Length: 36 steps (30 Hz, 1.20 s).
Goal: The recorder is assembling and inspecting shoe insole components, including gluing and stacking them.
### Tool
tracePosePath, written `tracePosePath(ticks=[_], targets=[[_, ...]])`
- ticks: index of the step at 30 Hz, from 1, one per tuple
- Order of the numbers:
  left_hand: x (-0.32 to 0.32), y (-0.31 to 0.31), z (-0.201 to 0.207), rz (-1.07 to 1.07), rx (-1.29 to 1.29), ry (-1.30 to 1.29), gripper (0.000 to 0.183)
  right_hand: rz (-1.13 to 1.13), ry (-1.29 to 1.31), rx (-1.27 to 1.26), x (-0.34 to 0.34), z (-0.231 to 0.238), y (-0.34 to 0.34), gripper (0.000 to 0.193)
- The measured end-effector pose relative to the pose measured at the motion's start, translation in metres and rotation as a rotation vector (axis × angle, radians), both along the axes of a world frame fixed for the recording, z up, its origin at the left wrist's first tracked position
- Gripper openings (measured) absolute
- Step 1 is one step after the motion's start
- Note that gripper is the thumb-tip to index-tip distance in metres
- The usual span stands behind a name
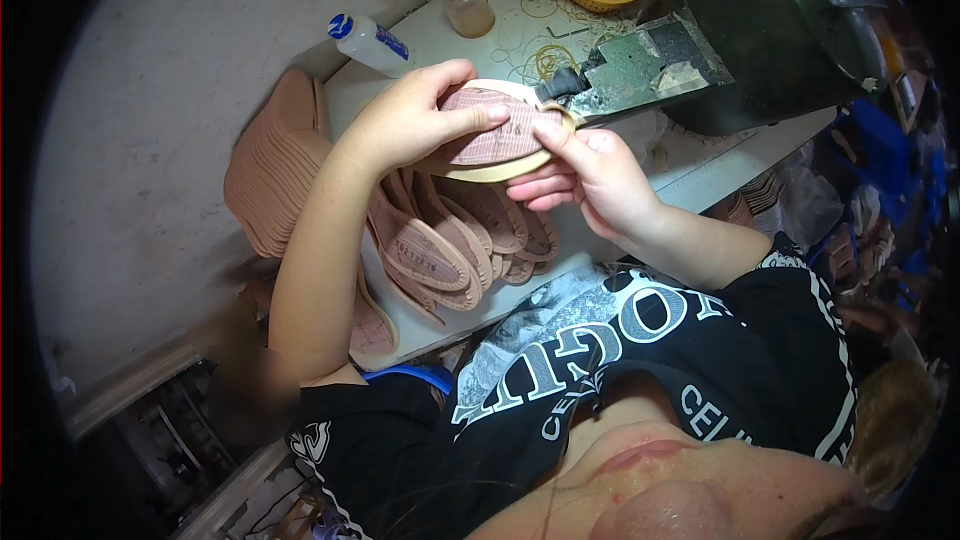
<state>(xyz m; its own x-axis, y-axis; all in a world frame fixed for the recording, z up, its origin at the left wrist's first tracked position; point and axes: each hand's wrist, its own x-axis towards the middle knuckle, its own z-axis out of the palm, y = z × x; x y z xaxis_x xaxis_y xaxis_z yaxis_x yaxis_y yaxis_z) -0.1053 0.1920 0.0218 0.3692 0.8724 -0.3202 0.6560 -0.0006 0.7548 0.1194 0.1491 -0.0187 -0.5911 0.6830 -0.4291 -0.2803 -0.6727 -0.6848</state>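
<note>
A pinkish shoe insole (485, 147) with a cream edge strip (470, 176) is held between my two hands, at the working end of a green machine arm (650, 65). My left hand (408, 122) grips it from the left, thumb pressed on its upper face. From the right, my right hand (605, 175) pinches its edge, thumb on top and fingers curled beneath. The insole's far end touches or nearly touches the dark machine head (562, 85); I cannot tell which. Below my hands lie several overlapping finished-looking insoles (420, 252) with ridged edges.
A tall stack of tan insoles (272, 175) leans by the wall at left. Behind my hands stand a white bottle (370, 45) with a blue cap and a red-tipped squeeze bottle (468, 12). A yellow basket (597, 2) holds thin loops. The machine's green body (770, 35) fills the back right.
</note>
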Motion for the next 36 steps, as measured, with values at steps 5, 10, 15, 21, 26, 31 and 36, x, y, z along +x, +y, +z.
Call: tracePosePath(ticks=[5,10,15,21,26,31,36], targets=[[0.006,-0.021,-0.006,0.179,-0.161,-0.086,0.053,-0.008,0.019,0.018,0.004,0.0,0.001,0.04],[0.022,-0.03,0.009,0.266,-0.32,0.091,0.046,0.009,0.014,0.054,0.01,-0.003,0.004,0.037],[0.048,-0.051,0.018,0.491,-0.449,-0.004,0.056,0.109,-0.022,0.204,0.022,-0.006,0.001,0.035],[0.066,-0.068,0.011,0.578,-0.448,-0.065,0.067,0.326,-0.133,0.293,0.044,-0.014,-0.011,0.039],[0.066,-0.072,0.017,0.458,-0.457,-0.057,0.051,0.269,-0.142,0.435,0.05,-0.013,0.015,0.033],[0.062,-0.076,0.003,0.699,-0.313,-0.221,0.033,0.203,-0.087,0.39,0.034,-0.026,0.021,0.036],[0.065,-0.074,-0.003,0.769,-0.297,-0.243,0.036,0.406,-0.12,0.148,0.066,-0.027,-0.016,0.034]])
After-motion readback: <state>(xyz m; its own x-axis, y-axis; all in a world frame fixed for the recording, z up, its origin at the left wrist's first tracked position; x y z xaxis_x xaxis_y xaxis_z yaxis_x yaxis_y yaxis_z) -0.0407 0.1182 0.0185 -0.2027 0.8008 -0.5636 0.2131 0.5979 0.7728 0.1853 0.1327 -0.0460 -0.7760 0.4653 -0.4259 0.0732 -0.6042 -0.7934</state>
